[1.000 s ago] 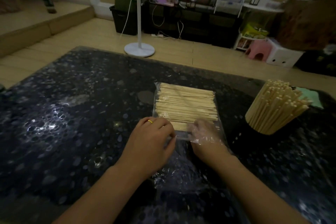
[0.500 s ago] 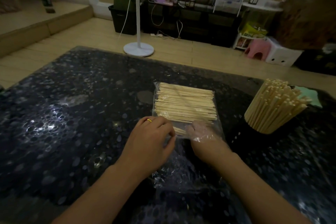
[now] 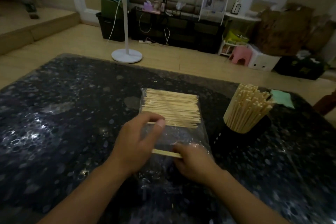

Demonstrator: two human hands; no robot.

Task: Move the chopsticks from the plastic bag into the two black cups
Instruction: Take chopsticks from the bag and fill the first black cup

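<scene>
A clear plastic bag [image 3: 183, 138] lies on the dark table with a flat stack of pale wooden chopsticks [image 3: 171, 108] in its far half. My right hand [image 3: 194, 162] is inside the bag's near part, under the plastic, gripping a small bundle of chopsticks [image 3: 164, 152] that lies apart from the stack. My left hand [image 3: 135, 143] sits on the bag's left side, its fingertips pinching the plastic at the stack's near left corner. One black cup [image 3: 258, 127], packed with upright chopsticks [image 3: 247, 107], stands to the right of the bag.
The table [image 3: 63, 123] has a dark speckled glossy top. A green cloth [image 3: 281, 97] lies behind the cup near the far right edge. Beyond the table are a white fan stand [image 3: 126, 55], a pink stool [image 3: 241, 55] and shelves.
My right hand has drawn back toward me inside the bag, pulling a small bundle of chopsticks away from the stack. My left hand's fingers have shifted to the stack's near left corner.
</scene>
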